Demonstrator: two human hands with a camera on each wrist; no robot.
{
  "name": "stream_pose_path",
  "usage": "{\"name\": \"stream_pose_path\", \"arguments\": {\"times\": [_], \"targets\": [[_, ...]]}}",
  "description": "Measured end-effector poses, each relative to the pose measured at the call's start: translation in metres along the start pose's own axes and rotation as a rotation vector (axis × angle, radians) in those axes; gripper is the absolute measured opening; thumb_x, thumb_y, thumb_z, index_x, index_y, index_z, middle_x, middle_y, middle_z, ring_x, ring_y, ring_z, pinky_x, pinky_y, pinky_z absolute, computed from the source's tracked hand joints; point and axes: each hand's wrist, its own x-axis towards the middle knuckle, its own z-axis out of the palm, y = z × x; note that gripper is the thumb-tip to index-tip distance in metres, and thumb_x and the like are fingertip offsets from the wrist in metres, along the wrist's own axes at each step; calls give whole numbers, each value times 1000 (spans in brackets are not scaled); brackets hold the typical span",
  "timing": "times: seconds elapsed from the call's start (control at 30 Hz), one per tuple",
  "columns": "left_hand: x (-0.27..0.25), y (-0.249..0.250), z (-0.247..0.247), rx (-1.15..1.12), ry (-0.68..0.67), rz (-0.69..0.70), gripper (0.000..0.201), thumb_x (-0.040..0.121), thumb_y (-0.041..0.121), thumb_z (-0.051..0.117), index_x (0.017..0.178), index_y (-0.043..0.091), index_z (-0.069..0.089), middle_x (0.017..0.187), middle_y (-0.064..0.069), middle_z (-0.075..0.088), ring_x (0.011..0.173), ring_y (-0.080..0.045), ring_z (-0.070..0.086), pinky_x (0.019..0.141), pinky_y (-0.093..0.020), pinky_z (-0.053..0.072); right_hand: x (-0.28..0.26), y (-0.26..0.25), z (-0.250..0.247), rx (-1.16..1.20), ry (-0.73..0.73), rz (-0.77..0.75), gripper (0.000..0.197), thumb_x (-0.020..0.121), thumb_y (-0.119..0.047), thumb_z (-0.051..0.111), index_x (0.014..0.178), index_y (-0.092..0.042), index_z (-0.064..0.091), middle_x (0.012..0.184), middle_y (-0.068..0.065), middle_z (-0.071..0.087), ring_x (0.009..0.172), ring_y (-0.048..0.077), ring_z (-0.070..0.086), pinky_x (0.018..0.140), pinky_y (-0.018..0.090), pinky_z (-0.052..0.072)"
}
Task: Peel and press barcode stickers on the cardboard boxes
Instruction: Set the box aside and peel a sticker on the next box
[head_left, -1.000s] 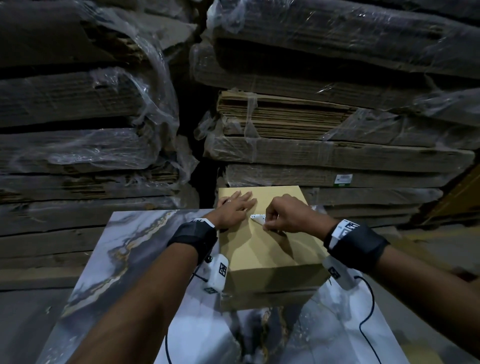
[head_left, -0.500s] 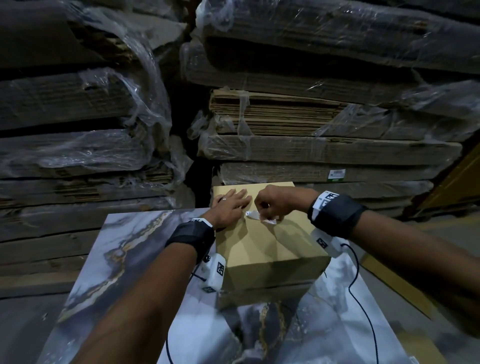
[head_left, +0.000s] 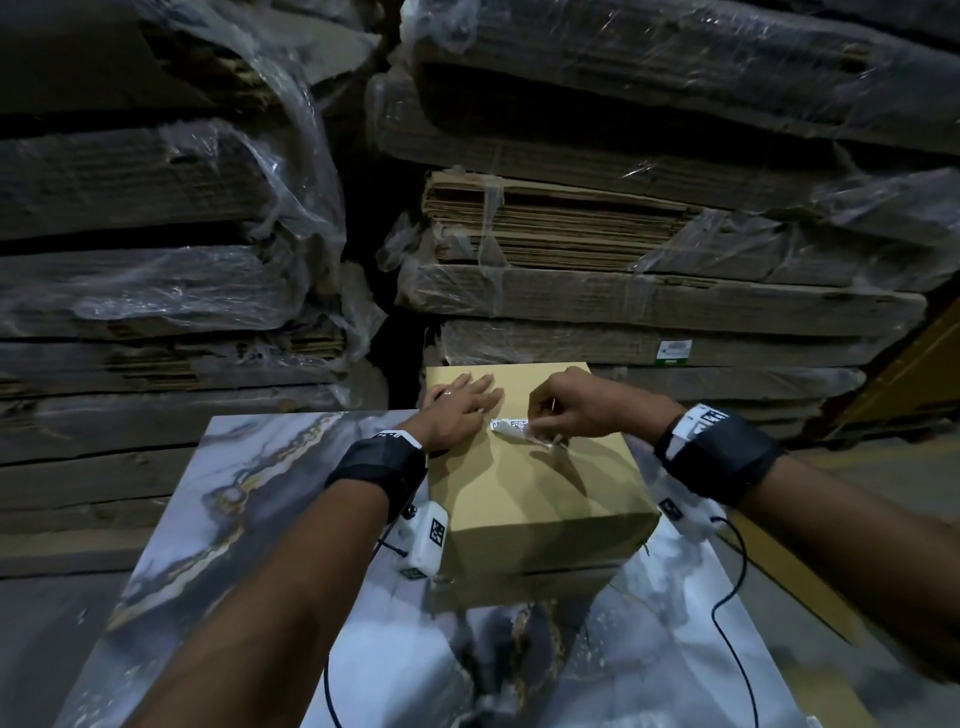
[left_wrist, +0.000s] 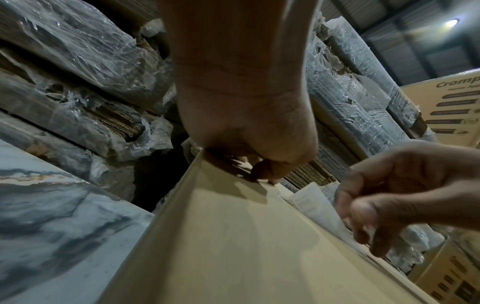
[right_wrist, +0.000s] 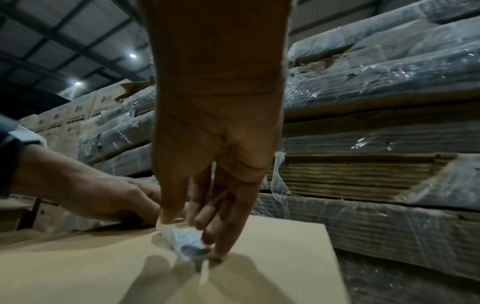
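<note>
— Since a second ago, our right hand (head_left: 574, 410) has drawn the sticker (head_left: 511, 427) slightly rightward, pinching it atop the cardboard box (head_left: 530, 488).
— And our left hand (head_left: 457, 410) lies flat, fingers straight, on the box's far left.

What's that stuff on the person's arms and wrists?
Both arms are bare, with no sleeves. Each wrist wears a wide black band with a white tag printed in black. Under each hangs a small white camera box with a black square mark, trailing a thin black cable. The left hand wears a ring.
</note>
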Motion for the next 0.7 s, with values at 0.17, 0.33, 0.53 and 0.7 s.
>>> {"name": "stream_pose_path", "arguments": {"times": [0.17, 0.33, 0.53, 0.7], "targets": [[-1, 1, 0, -9, 14, -1, 81, 74, 36, 25, 155, 38, 35, 168, 12, 11, 155, -12, 4, 111, -24, 3, -26, 10, 26, -37, 164, -11, 30, 90, -47, 75, 105, -21, 78, 93, -4, 74, 81, 13, 66, 72, 34, 54], [0, 1, -1, -15, 13, -4, 81, 75, 36, 27, 155, 36, 36, 168, 11, 11, 155, -12, 4, 101, -18, 6, -30, 8, 44, -110, 301, -32, 18, 96, -36, 62, 92, -21, 73, 87, -4, 69, 78, 19, 61, 68, 37, 49], [1, 2, -2, -27, -11, -18, 81, 75, 36, 26, 155, 35, 34, 168, 10, 11, 156, -13, 3, 109, -23, 3, -17, 15, 39, -218, 122, -142, 20, 105, -30, 48, 94, -15, 54, 91, 2, 51, 75, 22, 45, 67, 38, 36], [2, 3, -4, -20, -21, -23, 81, 75, 36, 26, 156, 34, 33, 168, 9, 10, 156, -16, 3, 116, -32, 4, -6, 19, 27, -265, 15, -176, 18, 107, -25, 45, 103, -10, 53, 96, 5, 48, 75, 20, 42, 69, 33, 31]]}}
